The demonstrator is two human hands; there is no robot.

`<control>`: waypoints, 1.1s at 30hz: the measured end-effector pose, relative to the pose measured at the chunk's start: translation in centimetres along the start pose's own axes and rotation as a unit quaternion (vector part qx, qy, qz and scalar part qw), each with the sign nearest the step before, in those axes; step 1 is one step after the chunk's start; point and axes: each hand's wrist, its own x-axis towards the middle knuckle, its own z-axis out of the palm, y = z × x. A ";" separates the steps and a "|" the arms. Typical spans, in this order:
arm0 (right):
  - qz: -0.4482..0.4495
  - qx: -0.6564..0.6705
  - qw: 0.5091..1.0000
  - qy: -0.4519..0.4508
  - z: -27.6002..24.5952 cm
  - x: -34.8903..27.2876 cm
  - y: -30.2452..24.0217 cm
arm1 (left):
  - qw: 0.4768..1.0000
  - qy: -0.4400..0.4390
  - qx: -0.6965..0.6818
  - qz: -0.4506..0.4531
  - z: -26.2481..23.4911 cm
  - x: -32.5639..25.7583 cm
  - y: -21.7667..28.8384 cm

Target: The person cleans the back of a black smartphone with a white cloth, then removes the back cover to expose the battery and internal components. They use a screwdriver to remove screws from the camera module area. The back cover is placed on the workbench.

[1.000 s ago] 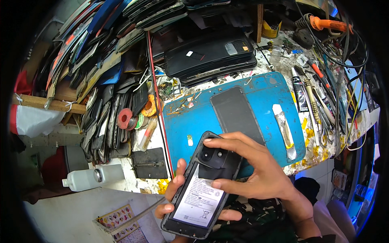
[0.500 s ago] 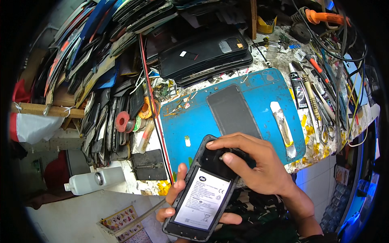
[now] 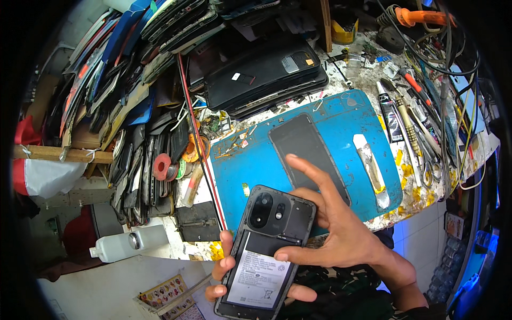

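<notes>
My left hand (image 3: 224,262) holds a smartphone (image 3: 266,250) with its back cover off, fingers along one long edge and thumb at the other. A white-labelled battery (image 3: 261,280) shows in its lower half. At the top sits a dark camera plate (image 3: 269,212) with round lenses. Over the phone's right side, my right hand (image 3: 336,229) has its fingers apart. Its thumb lies over the battery's upper edge, and the index finger stretches up above the mat. Just beyond, a dark flat phone panel (image 3: 309,154) rests on the blue mat (image 3: 240,170).
Phones are stacked (image 3: 261,80) behind the mat. Solder spools (image 3: 164,167) and upright phone parts stand left, near a clear plastic bottle (image 3: 130,242). A white-and-yellow stained tool (image 3: 370,170) lies on the mat. Right of it are a black tube (image 3: 390,112), scissors (image 3: 431,170) and cables.
My right hand has come off the phone's top end, and the camera plate now shows. Its index finger has lifted away while the thumb moved down to the battery. My left hand keeps its hold.
</notes>
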 end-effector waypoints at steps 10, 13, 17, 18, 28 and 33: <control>-0.041 0.150 0.976 0.154 -1.2 1.5 -0.7 | 0.490 0.068 -0.868 -0.032 2.8 4.3 3.6; -0.071 0.123 0.973 0.180 -1.9 1.4 -1.3 | 0.441 -0.017 -0.890 -0.116 2.7 2.6 2.9; -0.044 0.106 0.980 0.164 -2.2 1.2 -1.7 | 0.485 -0.077 -0.868 -0.071 2.4 2.1 2.2; -0.030 0.105 0.981 0.162 -2.2 1.3 -1.8 | 0.495 -0.085 -0.863 -0.055 2.4 2.1 2.1; 0.038 0.139 0.984 0.108 -2.2 0.2 -1.1 | 0.408 -0.097 -0.907 -0.039 2.2 1.6 3.1; 0.081 0.105 0.989 0.064 -1.7 -0.6 -1.0 | 0.411 -0.080 -0.905 -0.078 2.2 1.4 3.6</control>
